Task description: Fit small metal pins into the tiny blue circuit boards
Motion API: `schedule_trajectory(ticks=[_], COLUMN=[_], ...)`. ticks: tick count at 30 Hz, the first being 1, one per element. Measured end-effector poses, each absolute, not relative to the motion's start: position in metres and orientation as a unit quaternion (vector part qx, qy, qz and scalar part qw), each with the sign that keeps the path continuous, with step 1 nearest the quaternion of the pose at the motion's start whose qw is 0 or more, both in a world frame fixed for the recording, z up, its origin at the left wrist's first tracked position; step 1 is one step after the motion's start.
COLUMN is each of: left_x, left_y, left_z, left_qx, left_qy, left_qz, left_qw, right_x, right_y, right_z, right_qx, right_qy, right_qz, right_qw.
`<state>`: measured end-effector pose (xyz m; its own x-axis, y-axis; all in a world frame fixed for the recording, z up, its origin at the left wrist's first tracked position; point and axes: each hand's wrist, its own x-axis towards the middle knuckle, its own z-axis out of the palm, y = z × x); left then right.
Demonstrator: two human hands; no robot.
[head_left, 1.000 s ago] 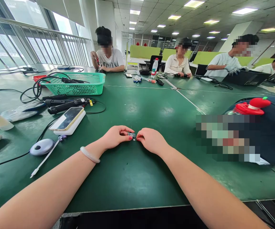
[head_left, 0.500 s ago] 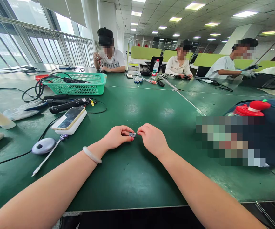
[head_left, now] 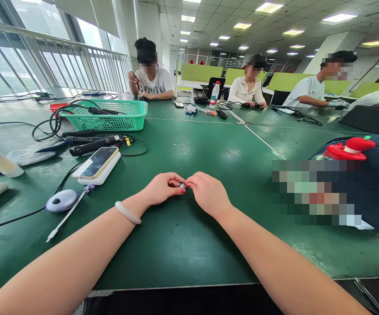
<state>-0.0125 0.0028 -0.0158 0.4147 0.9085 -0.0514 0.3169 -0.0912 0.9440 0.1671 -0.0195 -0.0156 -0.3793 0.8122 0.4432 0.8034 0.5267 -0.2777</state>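
A small dark-and-white patterned piece (head_left: 183, 186) is pinched between the thumb and fingers of my left hand (head_left: 163, 188); its exact kind is too small to tell. My right hand (head_left: 209, 192) is closed at the piece's right end, fingertips pinched together on it and partly covering it. Both hands are close together, just over the green table (head_left: 183, 253), with their fingertips nearly meeting. A pale bangle (head_left: 128, 213) circles my left wrist.
To the left are a phone (head_left: 99, 162) on a white box, a lavender disc-shaped device (head_left: 62, 201), black cylindrical tools (head_left: 94, 145) and a green basket (head_left: 110, 116) with cables. A dark bag (head_left: 370, 188) lies right. Several people sit across the table, near a bottle (head_left: 214, 95).
My right fingertips have moved slightly left, closer to my left fingers, and more of the small piece is covered. My left hand has hardly moved.
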Motion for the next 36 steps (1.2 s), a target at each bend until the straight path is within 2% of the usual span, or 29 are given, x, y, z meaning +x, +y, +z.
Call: schedule_trajectory(ticks=[5,11,20,24,27,29,31,33,36], left_x=[-0.014,-0.014,-0.01,-0.01,-0.012,-0.018,-0.031,-0.051,-0.084], left_y=[0.005,0.005,-0.002,-0.003,0.001,0.007,0.017,0.027,0.038], left_z=[-0.018,-0.015,-0.011,-0.01,-0.009,-0.009,-0.008,-0.006,-0.002], left_qx=[0.646,0.643,0.564,0.544,0.539,0.53,0.524,0.546,0.595], left_qy=[0.466,0.436,0.369,0.384,0.395,0.428,0.501,0.599,0.734], left_qz=[0.341,0.34,0.329,0.32,0.329,0.365,0.41,0.418,0.303], left_qw=[0.499,0.53,0.662,0.674,0.667,0.635,0.554,0.41,0.12], right_x=[0.171,0.17,0.158,0.151,0.15,0.152,0.157,0.163,0.174], right_y=[-0.02,-0.02,-0.024,-0.025,-0.024,-0.021,-0.017,-0.011,-0.003], right_z=[-0.009,-0.012,-0.013,-0.014,-0.016,-0.018,-0.019,-0.021,-0.023], right_qx=[-0.515,-0.509,-0.494,-0.485,-0.478,-0.484,-0.5,-0.515,-0.525], right_qy=[-0.811,-0.823,-0.838,-0.848,-0.848,-0.839,-0.824,-0.807,-0.79], right_qz=[0.032,0.041,-0.013,-0.045,-0.035,-0.001,0.053,0.113,0.17], right_qw=[0.276,0.251,0.231,0.207,0.226,0.248,0.263,0.267,0.268])
